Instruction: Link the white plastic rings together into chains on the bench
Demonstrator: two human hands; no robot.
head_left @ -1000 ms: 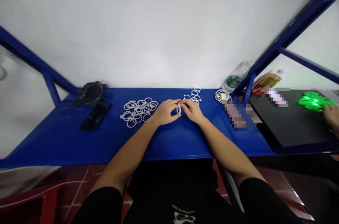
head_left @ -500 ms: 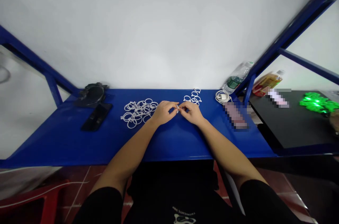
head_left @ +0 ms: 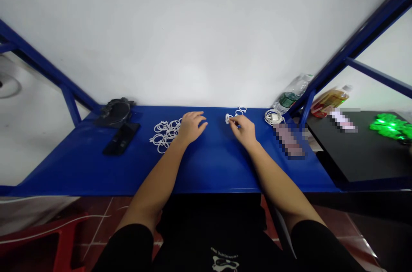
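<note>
A blue table (head_left: 206,164) runs across the view. My left hand (head_left: 191,127) hovers over the right end of a heap of white plastic rings (head_left: 164,133), fingers spread and holding nothing. My right hand (head_left: 243,128) pinches a white ring (head_left: 227,118) at its fingertips, just left of a smaller cluster of white rings (head_left: 240,111) near the wall. The two hands are apart.
A black phone (head_left: 121,138) and a dark crumpled object (head_left: 115,112) lie at the left. A coiled white cable (head_left: 273,116), two bottles (head_left: 291,92) and a blue frame post (head_left: 307,107) stand at the right. A black table (head_left: 360,152) bears glowing green pieces (head_left: 389,126).
My hands have separated: the left went back over the big ring heap, the right carried the white ring toward the small cluster by the wall. The other person's hand at far right has left view.
</note>
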